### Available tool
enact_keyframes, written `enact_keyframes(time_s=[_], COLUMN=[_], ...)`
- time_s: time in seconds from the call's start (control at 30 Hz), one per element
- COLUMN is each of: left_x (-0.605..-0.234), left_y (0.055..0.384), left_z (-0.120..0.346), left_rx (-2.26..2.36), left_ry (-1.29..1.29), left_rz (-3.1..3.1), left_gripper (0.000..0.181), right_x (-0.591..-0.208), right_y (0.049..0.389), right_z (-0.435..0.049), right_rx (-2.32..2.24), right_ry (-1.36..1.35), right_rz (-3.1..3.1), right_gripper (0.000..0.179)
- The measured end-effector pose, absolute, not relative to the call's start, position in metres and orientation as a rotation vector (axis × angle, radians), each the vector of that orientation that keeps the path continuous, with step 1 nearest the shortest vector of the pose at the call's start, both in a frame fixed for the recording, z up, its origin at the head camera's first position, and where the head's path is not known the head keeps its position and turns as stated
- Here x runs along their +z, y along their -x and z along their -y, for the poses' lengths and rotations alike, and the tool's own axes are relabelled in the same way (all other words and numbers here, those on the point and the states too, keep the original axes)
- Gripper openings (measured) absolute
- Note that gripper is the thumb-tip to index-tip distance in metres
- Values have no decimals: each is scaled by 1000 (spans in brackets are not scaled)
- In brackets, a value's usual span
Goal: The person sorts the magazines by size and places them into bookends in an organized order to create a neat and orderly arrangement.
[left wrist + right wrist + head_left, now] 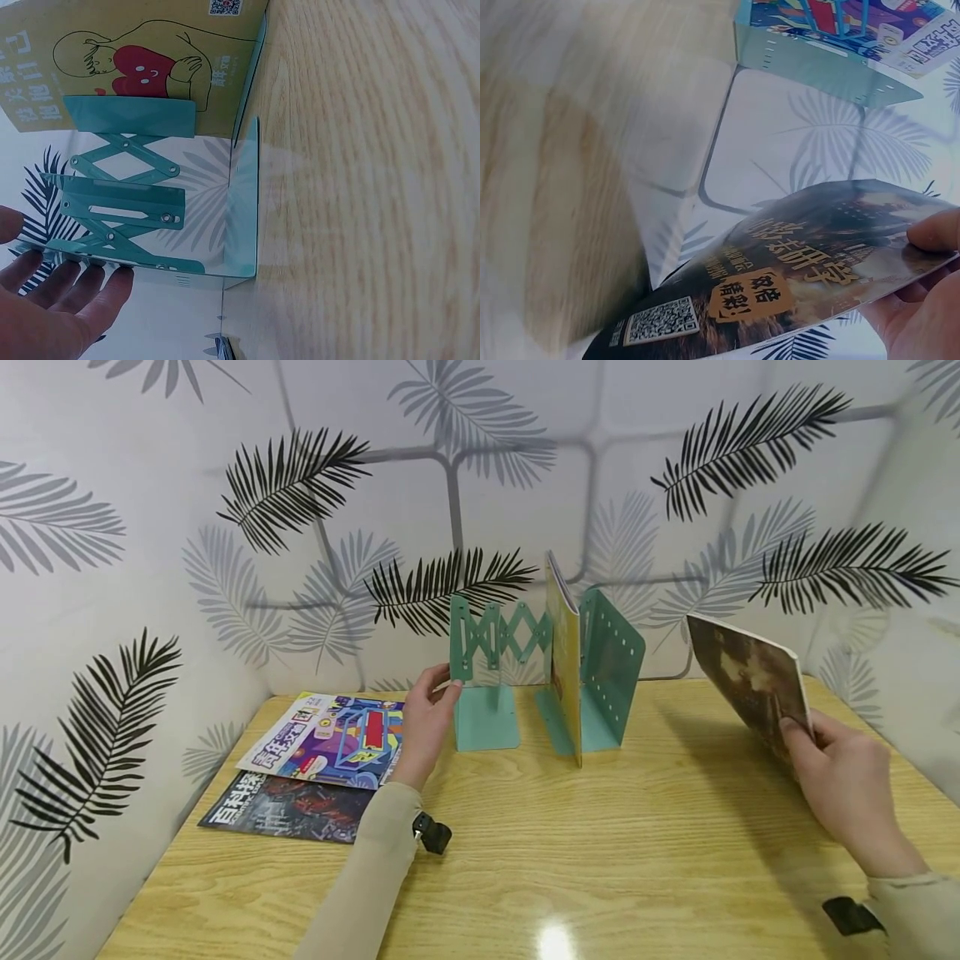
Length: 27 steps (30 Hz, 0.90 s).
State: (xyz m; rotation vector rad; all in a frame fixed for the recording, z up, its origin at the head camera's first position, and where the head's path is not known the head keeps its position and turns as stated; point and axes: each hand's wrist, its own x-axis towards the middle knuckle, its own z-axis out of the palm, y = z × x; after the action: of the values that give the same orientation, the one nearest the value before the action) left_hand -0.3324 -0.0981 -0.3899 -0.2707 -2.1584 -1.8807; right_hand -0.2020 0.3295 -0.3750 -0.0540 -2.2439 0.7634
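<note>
A green metal expandable bookend [487, 718] stands at the back middle of the table. My left hand [429, 724] is at its left end plate, fingertips against the outer side in the left wrist view and thumb by the edge. Upright between the dividers near the bookend's right end plate [611, 668] is a yellow-covered book [567, 668], its cover showing a figure hugging a red heart. On the right, my right hand [851, 777] grips a dark brown magazine [810, 262] by its edge, thumb on one face. The magazine is tilted and slightly bowed.
Two magazines overlap flat on the left of the table: a colourful purple one [330, 739] over a dark one [285, 810]. Behind the wooden table [585, 852] hangs a pale leaf-patterned cloth [525, 485], which also runs along both sides.
</note>
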Motion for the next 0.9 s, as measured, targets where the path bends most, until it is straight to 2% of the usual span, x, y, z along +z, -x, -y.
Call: enact_keyframes(time_s=[0.17, 0.63, 0.9], left_x=[-390, -391, -391], left_y=[332, 332, 334], left_z=[98, 98, 100], left_rx=[-1886, -1893, -1906], left_ry=[274, 263, 271], left_rz=[2157, 2158, 2160], left_gripper=[35, 35, 36], right_x=[-370, -371, -371], right_y=[204, 216, 216], right_z=[-325, -310, -299], right_rx=[866, 1015, 1140], right_ry=[89, 169, 176], right_rz=[2164, 1972, 1889], right_gripper=[31, 15, 17])
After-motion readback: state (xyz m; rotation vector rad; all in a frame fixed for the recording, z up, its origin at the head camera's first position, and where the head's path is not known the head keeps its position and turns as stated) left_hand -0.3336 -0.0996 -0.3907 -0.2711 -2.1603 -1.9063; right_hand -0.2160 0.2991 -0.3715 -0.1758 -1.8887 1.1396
